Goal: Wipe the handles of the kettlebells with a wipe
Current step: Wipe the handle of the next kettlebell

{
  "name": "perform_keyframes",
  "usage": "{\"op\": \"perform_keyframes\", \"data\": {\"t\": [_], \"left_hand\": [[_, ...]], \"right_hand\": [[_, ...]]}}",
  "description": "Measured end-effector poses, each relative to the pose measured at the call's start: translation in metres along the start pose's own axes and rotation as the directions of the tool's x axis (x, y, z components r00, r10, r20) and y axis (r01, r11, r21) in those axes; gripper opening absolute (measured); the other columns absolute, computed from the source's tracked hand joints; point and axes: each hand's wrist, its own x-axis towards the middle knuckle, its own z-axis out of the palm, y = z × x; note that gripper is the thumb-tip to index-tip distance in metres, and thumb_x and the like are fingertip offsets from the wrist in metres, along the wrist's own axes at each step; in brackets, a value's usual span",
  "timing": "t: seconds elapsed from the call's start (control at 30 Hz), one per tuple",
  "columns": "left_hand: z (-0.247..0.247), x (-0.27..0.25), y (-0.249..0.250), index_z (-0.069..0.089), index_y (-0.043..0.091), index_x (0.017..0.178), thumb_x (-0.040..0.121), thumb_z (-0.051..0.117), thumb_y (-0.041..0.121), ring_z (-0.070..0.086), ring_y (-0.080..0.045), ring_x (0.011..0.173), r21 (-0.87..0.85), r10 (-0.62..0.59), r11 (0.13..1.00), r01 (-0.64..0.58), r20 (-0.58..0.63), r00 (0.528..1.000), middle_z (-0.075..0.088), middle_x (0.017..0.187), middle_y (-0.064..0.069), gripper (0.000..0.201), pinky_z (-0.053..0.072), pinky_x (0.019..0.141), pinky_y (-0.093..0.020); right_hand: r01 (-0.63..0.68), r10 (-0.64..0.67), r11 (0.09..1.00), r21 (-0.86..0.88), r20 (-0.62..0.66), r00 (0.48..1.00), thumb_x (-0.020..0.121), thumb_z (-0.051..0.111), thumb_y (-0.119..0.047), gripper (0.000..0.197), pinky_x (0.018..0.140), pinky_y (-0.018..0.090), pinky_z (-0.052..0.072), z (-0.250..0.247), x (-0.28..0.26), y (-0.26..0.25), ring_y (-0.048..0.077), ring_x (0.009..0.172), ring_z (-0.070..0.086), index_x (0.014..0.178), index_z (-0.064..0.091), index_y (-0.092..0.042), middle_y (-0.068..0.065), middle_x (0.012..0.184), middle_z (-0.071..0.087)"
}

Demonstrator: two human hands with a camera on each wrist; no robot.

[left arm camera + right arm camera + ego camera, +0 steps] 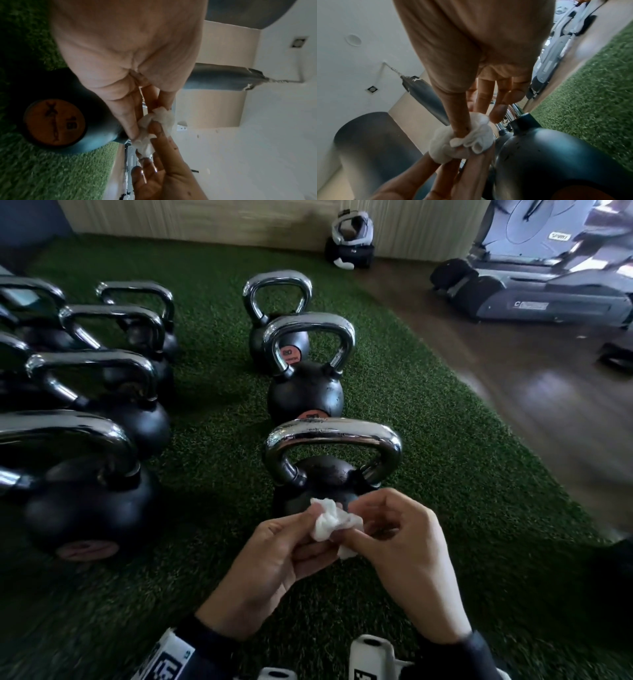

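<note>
**Both hands bunched a white wipe just short of the nearest kettlebell**

The crumpled white paper wipe (334, 520) sat pinched between the two hands, held in the air above the green artificial turf mat (219, 419) and just on the person's side of the nearest black kettlebell with a chrome loop handle (330, 460). The left hand (274, 549) had its thumb and fingertips clamped on one side of the wad; the right hand (404, 546) had its thumb and forefinger pinching the other side, its remaining fingers loosely curled. The wipe did not touch the chrome handle; whether it brushed the black body behind it could not be told from the head view.

From the left wrist, the wipe (154, 125) showed squeezed among fingertips of both hands, with an orange round label marked 16 on a kettlebell body (54, 122) beside them. From the right wrist, the wad (462, 140) bulged around the thumb, close against the nearest kettlebell's dark rounded body (556, 155).

Beyond the nearest kettlebell stood a second black chrome-handled kettlebell (306, 371) and a third (277, 316) in a line. Left of the nearest kettlebell, well apart, more black kettlebells with chrome handles (92, 412) stood in rows. Far right of it, a grey exercise machine (548, 278) stood on the brown wooden floor (513, 392).
</note>
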Motion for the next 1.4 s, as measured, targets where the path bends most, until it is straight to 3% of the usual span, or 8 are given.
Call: {"op": "perform_keyframes", "data": {"t": [0.37, 0.47, 0.6, 0.67, 0.83, 1.03, 1.27, 1.4], "left_hand": [[0.008, 0.0, 0.012, 0.078, 0.011, 0.111, 0.075, 0.077, 0.019, 0.076, -0.015, 0.097, 0.248, 0.378, 0.907, -0.34, -0.126, 0.917, 0.08, 0.102, -0.005, 0.036, 0.06, 0.082, -0.021], [0.014, -0.002, 0.039, 0.078, 0.015, 0.112, 0.084, 0.079, 0.014, 0.075, -0.006, 0.098, 0.477, 0.7, 0.654, -0.588, -0.085, 0.709, 0.079, 0.104, 0.006, 0.028, 0.057, 0.088, -0.016], [0.027, 0.016, 0.075, 0.077, 0.008, 0.116, 0.093, 0.074, 0.01, 0.075, -0.004, 0.095, 0.771, 0.938, 0.112, -0.626, 0.126, 0.322, 0.078, 0.108, 0.001, 0.023, 0.057, 0.083, -0.016], [0.034, 0.033, 0.085, 0.078, 0.007, 0.112, 0.093, 0.071, 0.008, 0.074, -0.005, 0.095, 0.809, 0.936, -0.07, -0.583, 0.255, 0.241, 0.079, 0.104, 0.001, 0.02, 0.056, 0.088, -0.017], [0.042, 0.057, 0.078, 0.081, 0.018, 0.09, 0.095, 0.067, 0.027, 0.075, -0.009, 0.09, 0.858, 0.829, -0.183, -0.481, 0.398, 0.394, 0.079, 0.096, 0.007, 0.017, 0.06, 0.078, -0.034], [0.024, 0.067, 0.068, 0.079, 0.013, 0.111, 0.096, 0.071, 0.025, 0.072, -0.005, 0.105, 0.811, 0.828, -0.236, -0.535, 0.456, 0.325, 0.078, 0.113, 0.002, 0.021, 0.043, 0.114, -0.047], [0.009, 0.056, 0.049, 0.078, 0.008, 0.113, 0.094, 0.073, 0.017, 0.07, -0.01, 0.113, 0.838, 0.873, -0.261, -0.478, 0.416, 0.253, 0.075, 0.12, -0.002, 0.022, 0.039, 0.116, -0.053], [-0.01, 0.054, 0.057, 0.079, 0.013, 0.113, 0.098, 0.071, 0.019, 0.068, 0.004, 0.104, 0.854, 0.936, -0.043, -0.519, 0.216, 0.278, 0.075, 0.114, 0.008, 0.018, 0.041, 0.116, -0.051]], "right_hand": [[0.057, -0.072, 0.978, 0.199, 0.073, 0.995, 0.078, 0.075, 0.017, 0.039, 0.076, 0.023, 0.058, -0.018, 0.016, 0.023, 0.02, 0.089, 0.075, 0.094, 0.068, -0.018, 0.007, 0.095, 0.075], [-0.025, 0.072, 0.983, 0.181, -0.254, 0.965, 0.076, 0.086, -0.003, 0.035, 0.073, 0.025, 0.056, -0.027, 0.037, 0.052, 0.019, 0.087, 0.073, 0.093, 0.065, -0.025, 0.004, 0.096, 0.074], [-0.123, 0.172, 0.937, 0.328, -0.125, 0.977, 0.075, 0.091, -0.015, 0.054, 0.083, 0.03, 0.061, -0.009, 0.07, 0.068, 0.02, 0.104, 0.075, 0.121, 0.065, -0.023, 0.003, 0.113, 0.075], [-0.084, 0.12, 0.964, 0.252, -0.132, 0.984, 0.077, 0.09, -0.016, 0.039, 0.085, 0.037, 0.063, 0.007, 0.081, 0.073, 0.019, 0.099, 0.076, 0.111, 0.071, -0.019, 0.004, 0.103, 0.079], [-0.063, 0.089, 0.99, 0.129, -0.208, 0.974, 0.073, 0.086, -0.044, 0.034, 0.092, 0.048, 0.06, 0.026, 0.087, 0.089, 0.01, 0.093, 0.076, 0.099, 0.075, -0.027, -0.007, 0.096, 0.08], [-0.067, 0.095, 0.987, 0.148, -0.188, 0.978, 0.066, 0.085, -0.053, 0.042, 0.093, 0.05, 0.06, 0.025, 0.087, 0.088, 0.013, 0.094, 0.076, 0.1, 0.075, -0.03, -0.005, 0.096, 0.079], [-0.085, 0.101, 0.992, 0.094, -0.176, 0.979, 0.075, 0.089, -0.039, 0.031, 0.089, 0.041, 0.062, 0.021, 0.087, 0.087, 0.009, 0.089, 0.075, 0.098, 0.074, -0.024, -0.005, 0.094, 0.079], [-0.082, 0.096, 0.993, 0.089, -0.165, 0.982, 0.076, 0.09, -0.036, 0.03, 0.087, 0.035, 0.061, 0.019, 0.089, 0.088, 0.008, 0.09, 0.075, 0.099, 0.074, -0.024, -0.004, 0.095, 0.079]]}}
